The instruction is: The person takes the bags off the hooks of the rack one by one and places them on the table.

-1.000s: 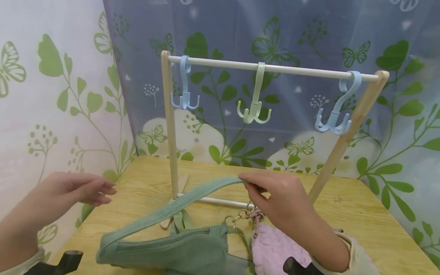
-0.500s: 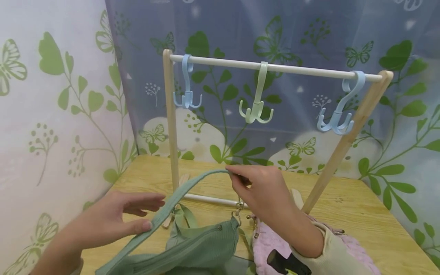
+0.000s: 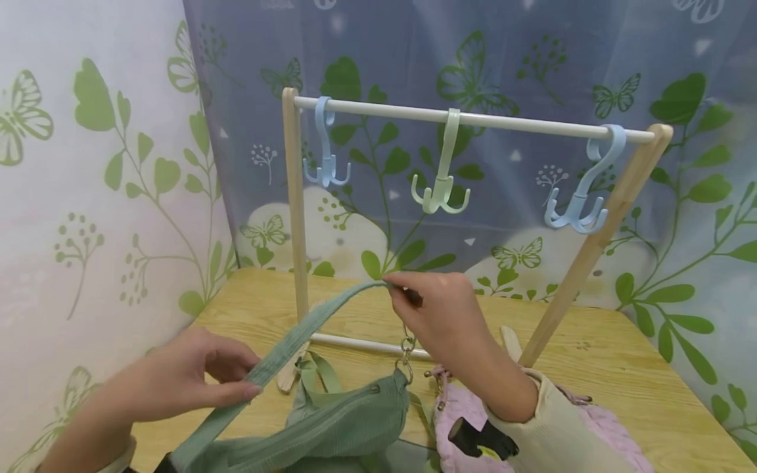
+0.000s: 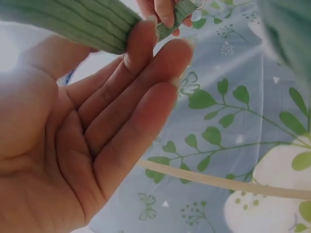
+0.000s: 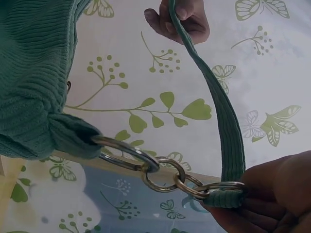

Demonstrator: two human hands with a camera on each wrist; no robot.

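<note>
A green corduroy shoulder bag (image 3: 331, 427) is lifted at the front of the table, with its zip along the top. My right hand (image 3: 437, 315) pinches the end of its strap (image 3: 296, 335), beside the metal ring chain (image 5: 165, 174) that links strap to bag. Lower down the same strap, my left hand (image 3: 189, 374) holds it between thumb and fingers; in the left wrist view the other fingers (image 4: 141, 116) lie loosely extended. Beneath my right forearm lies a pink quilted bag (image 3: 467, 420), partly hidden.
Behind the bags stands a wooden rack with a white top rail (image 3: 390, 112). From it hang a blue hook (image 3: 326, 171) at left, a pale green hook (image 3: 440, 194) in the middle and another blue hook (image 3: 576, 213) at right. Another green bag strap (image 3: 322, 374) lies near the rack's base.
My left hand has come in from the left and taken hold of the strap. My right hand has moved left and slightly up with the strap end, raising the bag's chained end.
</note>
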